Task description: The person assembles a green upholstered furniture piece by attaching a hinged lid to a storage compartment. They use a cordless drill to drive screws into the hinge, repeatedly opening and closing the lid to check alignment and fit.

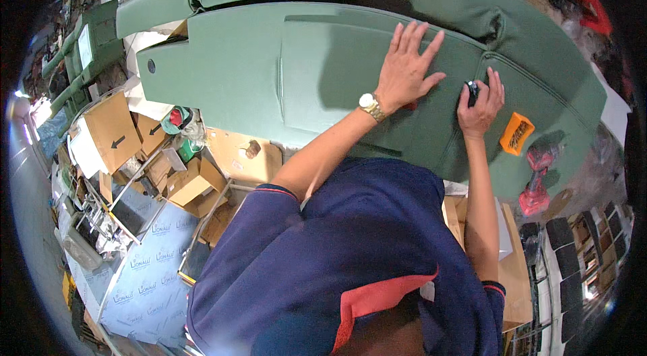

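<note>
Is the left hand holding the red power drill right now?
No, the left hand lies flat with fingers spread on the green upholstered panel, while the red power drill lies untouched near the panel's right end.

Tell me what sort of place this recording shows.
Probably an upholstery or furniture workshop. The left hand lies flat on a large green upholstered panel, a red power drill rests beside it, and cardboard boxes crowd the floor.
</note>
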Demonstrator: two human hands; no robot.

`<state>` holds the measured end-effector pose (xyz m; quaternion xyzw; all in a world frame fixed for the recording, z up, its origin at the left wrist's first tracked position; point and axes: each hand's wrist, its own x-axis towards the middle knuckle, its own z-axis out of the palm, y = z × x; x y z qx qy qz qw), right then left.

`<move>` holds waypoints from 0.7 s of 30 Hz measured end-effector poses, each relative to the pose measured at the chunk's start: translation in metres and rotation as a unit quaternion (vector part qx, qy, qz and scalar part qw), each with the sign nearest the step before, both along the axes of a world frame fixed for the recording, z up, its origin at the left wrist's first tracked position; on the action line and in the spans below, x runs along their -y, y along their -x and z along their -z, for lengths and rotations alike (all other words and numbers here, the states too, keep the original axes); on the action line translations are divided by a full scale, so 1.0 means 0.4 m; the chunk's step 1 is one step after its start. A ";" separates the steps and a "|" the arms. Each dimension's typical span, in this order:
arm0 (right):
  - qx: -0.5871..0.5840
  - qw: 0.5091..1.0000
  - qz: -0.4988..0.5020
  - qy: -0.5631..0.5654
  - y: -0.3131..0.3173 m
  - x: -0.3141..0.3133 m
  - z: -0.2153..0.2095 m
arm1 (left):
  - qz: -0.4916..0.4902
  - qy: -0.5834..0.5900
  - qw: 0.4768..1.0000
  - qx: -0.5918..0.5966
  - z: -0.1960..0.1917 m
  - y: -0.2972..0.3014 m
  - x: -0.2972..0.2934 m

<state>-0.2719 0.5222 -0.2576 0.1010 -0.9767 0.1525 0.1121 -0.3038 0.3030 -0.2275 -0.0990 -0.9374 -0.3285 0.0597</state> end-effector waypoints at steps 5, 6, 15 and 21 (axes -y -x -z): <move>-0.007 1.000 0.009 0.012 0.001 -0.001 0.013 | -0.086 -0.096 0.992 -0.020 -0.028 -0.094 0.025; -0.016 1.000 0.008 0.013 -0.001 -0.001 0.014 | -0.096 -0.084 0.991 -0.029 -0.030 -0.125 0.034; -0.076 0.994 0.009 0.081 0.010 0.007 0.034 | -0.145 -0.088 0.985 0.019 -0.023 -0.367 0.032; -0.131 0.971 0.009 0.199 0.019 -0.013 0.048 | -0.157 -0.069 0.978 0.117 -0.061 -0.461 -0.019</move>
